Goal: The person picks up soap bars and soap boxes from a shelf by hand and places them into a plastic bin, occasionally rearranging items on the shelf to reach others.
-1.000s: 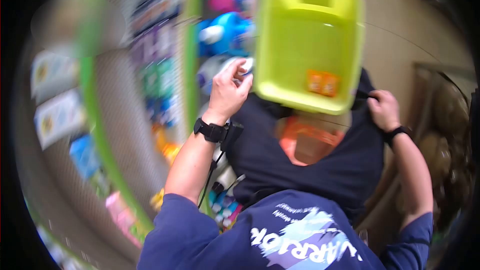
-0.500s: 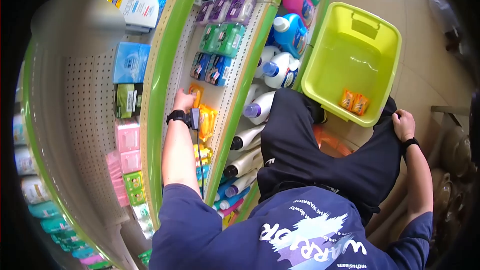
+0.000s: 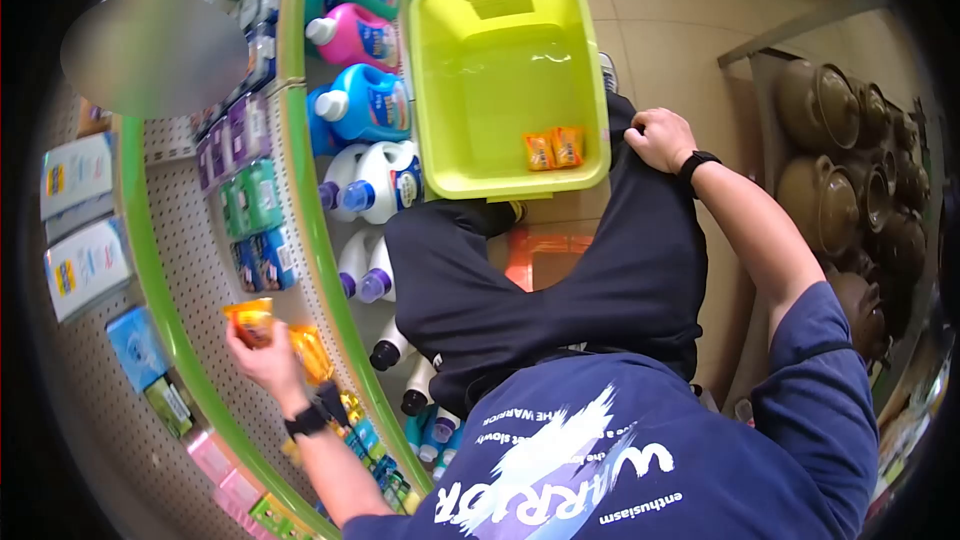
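Observation:
My left hand (image 3: 268, 355) is closed around an orange wrapped packet (image 3: 250, 320), held over the perforated shelf. Beside that hand, more orange packets (image 3: 312, 352) lie on the same shelf. My right hand (image 3: 660, 140) rests on my right knee with its fingers curled in; no item shows in it. In front of my legs stands a yellow-green plastic tub (image 3: 430, 90). Two small orange packets (image 3: 553, 148) lie side by side on its bottom, near the side closest to me.
Detergent bottles, among them a blue one (image 3: 370, 105) and a pink one (image 3: 355, 35), line the lower shelf on the left. Green boxed packs (image 3: 250, 198) sit on the shelf above. Brown clay pots (image 3: 820, 205) fill a rack on the right. Something orange (image 3: 520, 258) shows between my legs.
My left hand has lifted an orange packet off the shelf. The view has swung, so the tub and shelves appear further left. My right hand stays on my knee.

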Motion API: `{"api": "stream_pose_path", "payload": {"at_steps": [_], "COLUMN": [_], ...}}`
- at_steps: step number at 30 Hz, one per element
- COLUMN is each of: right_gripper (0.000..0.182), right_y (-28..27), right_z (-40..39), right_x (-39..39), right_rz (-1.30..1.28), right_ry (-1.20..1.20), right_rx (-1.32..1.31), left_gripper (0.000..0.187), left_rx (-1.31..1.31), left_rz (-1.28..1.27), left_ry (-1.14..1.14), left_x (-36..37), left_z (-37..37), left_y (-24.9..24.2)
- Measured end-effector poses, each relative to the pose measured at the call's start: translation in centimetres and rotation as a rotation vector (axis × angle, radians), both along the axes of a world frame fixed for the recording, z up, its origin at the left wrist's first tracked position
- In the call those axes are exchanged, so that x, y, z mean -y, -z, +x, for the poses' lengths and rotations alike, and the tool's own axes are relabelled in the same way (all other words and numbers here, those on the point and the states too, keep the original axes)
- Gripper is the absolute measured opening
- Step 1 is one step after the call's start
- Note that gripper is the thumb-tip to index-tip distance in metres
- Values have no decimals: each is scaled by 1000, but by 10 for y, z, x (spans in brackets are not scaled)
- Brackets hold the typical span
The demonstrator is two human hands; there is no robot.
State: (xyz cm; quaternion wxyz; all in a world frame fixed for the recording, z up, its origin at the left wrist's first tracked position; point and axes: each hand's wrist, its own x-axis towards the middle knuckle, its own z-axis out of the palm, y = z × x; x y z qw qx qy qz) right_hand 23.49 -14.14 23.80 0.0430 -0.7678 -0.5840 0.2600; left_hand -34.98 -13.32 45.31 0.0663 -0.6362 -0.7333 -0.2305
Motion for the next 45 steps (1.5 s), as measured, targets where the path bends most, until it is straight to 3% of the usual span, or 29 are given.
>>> {"api": "stream_pose_path", "payload": {"at_steps": [2, 3, 5, 7, 9, 11, 15, 23, 27, 29, 31, 35, 37, 39, 41, 45], "right_gripper": [37, 37, 36, 35, 34, 31, 24, 22, 23, 23, 23, 22, 21, 22, 22, 25], "right_y": [5, 5, 5, 7, 9, 11, 11, 7, 9, 9, 9, 9, 7, 5, 6, 3], "right_z": [6, 9, 12, 16, 18, 21, 24, 43, 48, 46, 45, 40, 36, 31, 26, 16], "right_x": [3, 3, 5, 9, 11, 13, 14, 4, 3, 6, 5, 7, 7, 4, 2, -3], "right_rz": [-13, -8, -8, 20, 49, 66, 182, 215, 201, 210, 217, 235, 194, 212, 163, 153], "right_ry": [1, -2, 7, 14, 43, 75, 94, 46, 51, 58, 58, 42, 63, 45, 41, 13], "right_rx": [-2, -6, -20, -45, -78, -92, -176, -308, -326, -335, -316, -302, -260, -256, -170, -160], "left_gripper": [65, 66, 72, 79, 83, 82, 78, 79, 84, 90, 110, 119, 121, 113, 100, 58], "left_rx": [280, 278, 533, 488, 434, 276, 134, 110, 296, 334, 259, 344, 209, 207, 232, 354], "left_rz": [-154, -206, -386, -497, -830, -942, -1135, -1293, -1258, -1283, -1413, -1380, -1477, -1369, -1004, -703], "left_ry": [208, 360, 397, 465, 399, 405, 280, 218, 279, 300, 357, 385, 196, 196, 552, 676], "left_x": [6, -2, -24, -56, -83, -100, -114, -114, -106, -104, -110, -111, -119, -119, -116, -107], "left_z": [88, 122, 198, 247, 299, 320, 337, 360, 361, 360, 360, 355, 353, 342, 314, 257], "left_y": [11, 25, 64, 134, 183, 264, 372, 442, 474, 477, 474, 447, 419, 381, 342, 163]}}
